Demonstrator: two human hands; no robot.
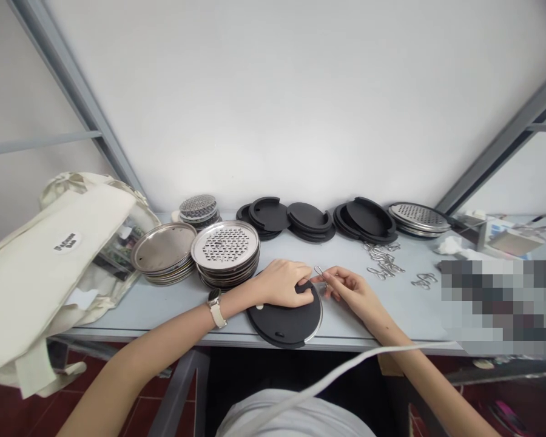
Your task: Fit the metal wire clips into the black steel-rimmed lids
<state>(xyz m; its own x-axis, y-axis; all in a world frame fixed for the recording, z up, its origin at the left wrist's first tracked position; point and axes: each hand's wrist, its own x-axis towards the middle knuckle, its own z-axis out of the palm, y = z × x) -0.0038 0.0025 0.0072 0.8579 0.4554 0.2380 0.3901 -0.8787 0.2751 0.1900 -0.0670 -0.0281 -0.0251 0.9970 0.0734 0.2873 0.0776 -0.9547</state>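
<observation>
White cord: nearest the eye, slanting below both hands and across the right forearm (421, 370), over the white shirt (295, 416).
Left hand: back up (284, 284), lying over the upper part of the black disc (277, 321), fingers bent near its far edge; whether they grip it cannot be told.
Right hand: just beside the left (346, 288), thumb and forefinger pinched together on a wire clip (319, 271).
Black disc: under the left hand, flat at the table's front edge; a bright rim shows on its right, a small slot on its near side.
Watch: on the left wrist, pale strap (217, 314).
Loose wire clips: heaped beyond the right hand and to its right (384, 261), a smaller group (424, 280) farther right.
Grater discs: stacked left of the left hand (225, 246).
Plain metal discs: another stack, left of those (166, 249).
Black rimmed discs: beyond both hands, in piles near the wall (309, 218).
Far graters: a small stack (198, 207) behind the left piles, a wider one (418, 216) beyond the right hand.
Cream bag: far left of the left hand (64, 261).
</observation>
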